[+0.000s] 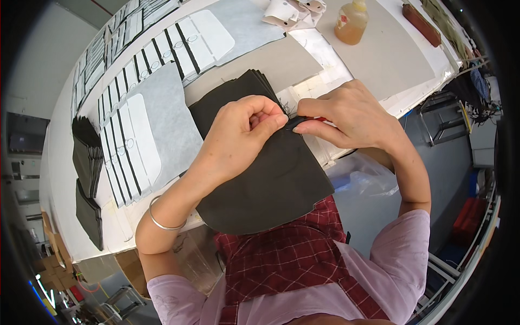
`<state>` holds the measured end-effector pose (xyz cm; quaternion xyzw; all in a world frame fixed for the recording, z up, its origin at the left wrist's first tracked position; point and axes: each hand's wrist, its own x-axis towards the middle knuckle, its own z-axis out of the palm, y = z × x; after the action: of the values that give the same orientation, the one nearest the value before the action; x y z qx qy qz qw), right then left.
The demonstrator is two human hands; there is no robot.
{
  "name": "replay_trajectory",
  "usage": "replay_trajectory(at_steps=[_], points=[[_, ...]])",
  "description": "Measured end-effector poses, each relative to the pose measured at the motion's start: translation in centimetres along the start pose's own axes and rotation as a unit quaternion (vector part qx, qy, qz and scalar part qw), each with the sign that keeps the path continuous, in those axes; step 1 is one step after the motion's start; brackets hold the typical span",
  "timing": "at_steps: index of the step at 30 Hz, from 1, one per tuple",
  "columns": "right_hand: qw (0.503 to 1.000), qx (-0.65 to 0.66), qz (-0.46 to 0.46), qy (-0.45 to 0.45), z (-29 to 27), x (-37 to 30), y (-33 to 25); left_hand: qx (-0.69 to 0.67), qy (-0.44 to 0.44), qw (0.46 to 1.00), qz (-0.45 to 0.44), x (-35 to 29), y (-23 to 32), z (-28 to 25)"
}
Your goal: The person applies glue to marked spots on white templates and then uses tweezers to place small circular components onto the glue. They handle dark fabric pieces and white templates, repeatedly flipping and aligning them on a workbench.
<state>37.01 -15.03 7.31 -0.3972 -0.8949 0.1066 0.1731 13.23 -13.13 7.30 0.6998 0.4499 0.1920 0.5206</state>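
A dark olive-black fabric panel (265,179) with rounded corners hangs over the table's front edge toward my lap, with more dark layers (233,92) stacked at its far end. My left hand (238,135) lies over the panel. Its thumb and index finger are pinched together at the panel's right edge; what is between them is too small to tell. Close by on the right, my right hand (346,119) grips small thread snips (297,122), black with a bit of red, mostly covered by the fingers. The snips' tip meets the panel's edge beside my left fingertips. Loose threads (287,104) show there.
White table (116,230) carries grey sheets with white pattern pieces and black strips (143,135), and folded dark pieces (88,162) at left. A bottle of amber liquid (351,24), a spotted cloth (295,12) and a brown case (421,25) stand farther back. Clear plastic (365,176) hangs below the right edge.
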Motion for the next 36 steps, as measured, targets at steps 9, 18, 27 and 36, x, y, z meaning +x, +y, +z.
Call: replay_trajectory(at_steps=[9,18,27,36], points=[[0.999,0.031,-0.01,0.02,1.0,0.0,0.6,-0.005,-0.005,1.0,0.001,0.2,-0.1,0.0],[0.923,0.327,0.127,0.157,4.0,-5.4,0.9,-0.006,0.063,0.992,0.105,-0.6,0.3,0.4],[0.948,0.156,0.182,0.208,6.9,-9.1,-8.2,0.275,0.137,0.905,0.296,-3.2,0.2,3.3],[0.958,0.048,0.148,0.239,6.7,-9.8,-9.2,0.244,0.061,0.968,0.022,-18.4,-3.1,-4.9]])
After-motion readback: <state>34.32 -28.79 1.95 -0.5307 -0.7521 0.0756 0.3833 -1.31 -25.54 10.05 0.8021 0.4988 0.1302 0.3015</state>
